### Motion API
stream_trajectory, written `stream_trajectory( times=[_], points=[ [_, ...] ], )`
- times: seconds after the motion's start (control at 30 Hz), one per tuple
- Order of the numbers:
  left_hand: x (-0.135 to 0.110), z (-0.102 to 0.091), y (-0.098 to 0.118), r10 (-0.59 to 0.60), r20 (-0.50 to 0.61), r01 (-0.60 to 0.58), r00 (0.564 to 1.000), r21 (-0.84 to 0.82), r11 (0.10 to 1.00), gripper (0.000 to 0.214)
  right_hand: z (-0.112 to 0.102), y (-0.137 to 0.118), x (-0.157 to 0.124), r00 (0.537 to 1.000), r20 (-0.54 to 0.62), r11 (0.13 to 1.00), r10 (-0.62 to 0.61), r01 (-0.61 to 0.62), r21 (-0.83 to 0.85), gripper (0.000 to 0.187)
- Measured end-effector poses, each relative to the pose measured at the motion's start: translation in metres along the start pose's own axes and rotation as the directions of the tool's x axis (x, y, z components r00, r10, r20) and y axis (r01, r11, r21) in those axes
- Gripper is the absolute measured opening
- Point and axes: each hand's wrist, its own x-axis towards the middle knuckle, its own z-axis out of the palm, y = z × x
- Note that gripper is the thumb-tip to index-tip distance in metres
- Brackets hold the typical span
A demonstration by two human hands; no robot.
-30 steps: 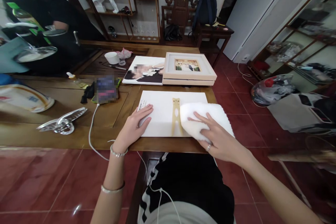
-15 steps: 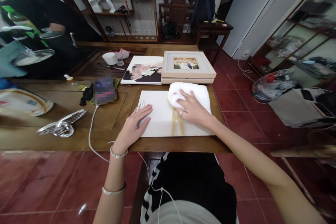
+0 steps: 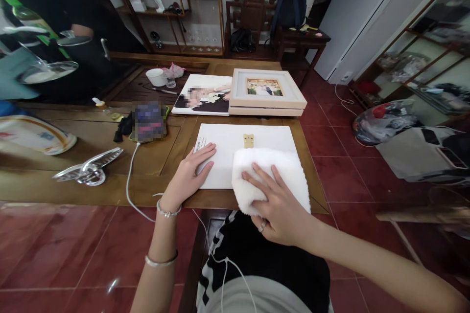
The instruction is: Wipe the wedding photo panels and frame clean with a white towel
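Your splayed right fingers (image 3: 262, 174) on the fluffy white cloth (image 3: 293, 171) could drag the rectangular white board (image 3: 223, 164) nearer if your outspread left fingers (image 3: 202, 151) slip.

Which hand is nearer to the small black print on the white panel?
Left. The left hand lies just below the small black print; the right hand is farther right, on the fluffy white cloth.

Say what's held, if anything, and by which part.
The right hand lies over a fluffy white cloth, fingers at its middle; any grip is hidden. The left hand, on a flat white board, holds nothing.
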Motion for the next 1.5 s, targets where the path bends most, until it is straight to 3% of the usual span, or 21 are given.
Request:
stream_trajectory(
  times=[0.27,0.37,0.53,0.73,0.9,1.0,1.17,1.5],
  points=[
    [-0.001,0.000,-0.001,0.004,0.001,-0.004,1.000,0.000,1.000,0.037,-0.007,0.061,0.064,0.992,-0.107,0.997,0.073,-0.071,0.015,0.023],
    [-0.001,0.000,-0.001,0.006,0.002,-0.006,1.000,0.002,1.000,0.037,-0.006,0.073,0.087,0.989,-0.111,0.995,0.095,-0.098,-0.025,0.025],
    [-0.001,0.000,-0.001,0.002,0.001,-0.002,1.000,-0.002,1.000,0.037,-0.005,0.065,0.092,0.996,-0.048,0.993,0.080,-0.083,-0.080,0.026],
    [-0.001,0.001,-0.001,0.003,-0.007,-0.003,1.000,-0.010,1.000,0.037,0.000,0.031,0.054,1.000,-0.001,0.993,-0.023,0.023,-0.113,0.018],
    [0.000,0.000,0.000,0.003,-0.001,-0.003,1.000,-0.010,1.000,0.037,0.001,-0.002,0.022,0.990,0.089,0.993,-0.112,0.115,-0.036,0.015],
    [0.000,0.000,0.000,0.006,-0.002,-0.006,1.000,-0.006,1.000,0.037,-0.003,-0.008,0.016,0.985,0.109,0.991,-0.135,0.135,0.015,0.014],
    [0.000,0.000,0.000,0.001,0.001,-0.001,1.000,-0.004,1.000,0.038,-0.010,0.009,0.033,0.994,0.069,0.996,-0.089,0.087,0.027,0.014],
    [0.000,-0.001,0.000,0.005,0.004,-0.005,1.000,0.000,1.000,0.038,-0.005,0.057,0.112,0.999,-0.016,0.995,0.050,-0.051,-0.087,0.029]
  ],
)
